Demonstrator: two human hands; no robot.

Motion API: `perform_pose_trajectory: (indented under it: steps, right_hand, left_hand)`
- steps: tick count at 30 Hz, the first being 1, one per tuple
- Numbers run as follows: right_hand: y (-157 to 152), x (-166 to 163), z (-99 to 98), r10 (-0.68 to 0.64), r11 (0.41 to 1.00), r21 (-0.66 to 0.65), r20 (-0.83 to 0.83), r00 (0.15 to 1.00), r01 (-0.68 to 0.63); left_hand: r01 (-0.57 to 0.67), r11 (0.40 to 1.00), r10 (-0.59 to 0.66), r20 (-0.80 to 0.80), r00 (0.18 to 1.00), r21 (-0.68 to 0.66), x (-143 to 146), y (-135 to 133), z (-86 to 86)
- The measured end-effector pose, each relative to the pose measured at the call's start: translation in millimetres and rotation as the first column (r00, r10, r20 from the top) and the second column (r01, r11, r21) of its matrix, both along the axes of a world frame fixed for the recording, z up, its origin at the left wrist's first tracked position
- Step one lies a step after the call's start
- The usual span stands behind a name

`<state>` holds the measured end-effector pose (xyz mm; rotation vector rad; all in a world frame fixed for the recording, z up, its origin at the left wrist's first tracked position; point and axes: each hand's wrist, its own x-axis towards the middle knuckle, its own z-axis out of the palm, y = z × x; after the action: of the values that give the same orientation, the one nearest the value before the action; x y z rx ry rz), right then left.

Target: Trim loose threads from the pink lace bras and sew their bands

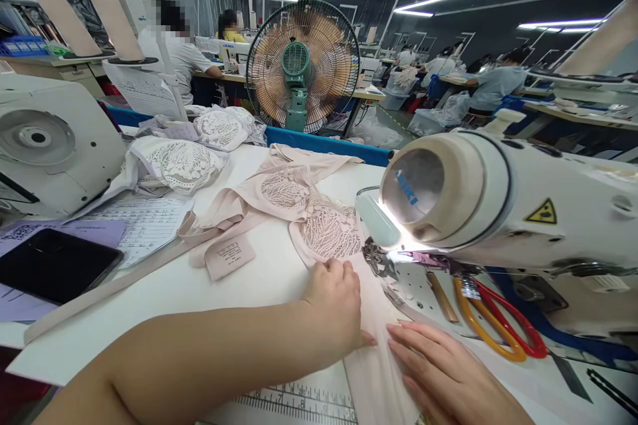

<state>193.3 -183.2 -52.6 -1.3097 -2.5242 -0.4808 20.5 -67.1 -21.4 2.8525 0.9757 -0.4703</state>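
A pale pink bra (pixel 331 231) with lace cups lies on the white sewing table, its band running toward me. Curled over the band just below the nearer cup, my left hand (pixel 335 309) is closed on the fabric, with its thumb sticking out to the right. My right hand (pixel 443 365) rests flat on the right edge of the band, fingers stretched out and together. Ahead of both hands, the lit sewing machine (pixel 448 192) has its presser foot area beside the bra's cup edge. A printed care label (pixel 229 256) lies attached among the straps.
Red and orange-handled scissors (pixel 491 319) lie right of the band, near a small wooden-handled tool (pixel 442 297). A ruler (pixel 299 402) sits in front. Leftward are a black phone (pixel 54 265), written papers (pixel 137 226) and white lace bras (pixel 182 163). A large fan (pixel 303 66) stands behind.
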Motion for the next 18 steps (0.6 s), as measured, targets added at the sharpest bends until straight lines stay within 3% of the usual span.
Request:
perform_pose_trajectory:
  steps: [6, 11, 18]
  right_hand:
    - [-0.1, 3.7, -7.7, -0.026, 1.000, -0.001, -0.031, 0.999, 0.026]
    - [-0.5, 8.2, -6.2, -0.046, 0.997, -0.064, -0.126, 0.991, 0.038]
    - [-54.5, -15.5, -1.4, -0.083, 0.945, -0.328, -0.278, 0.957, -0.013]
  left_hand:
    - [0.049, 0.998, -0.051, 0.055, 0.997, 0.039, -1.4, 11.9, -0.5]
    - [0.057, 0.998, -0.057, 0.121, 0.991, 0.010, -9.7, 17.7, 12.4]
    - [0.138, 0.990, -0.137, 0.042, 0.990, -0.023, -12.1, 22.5, 21.6]
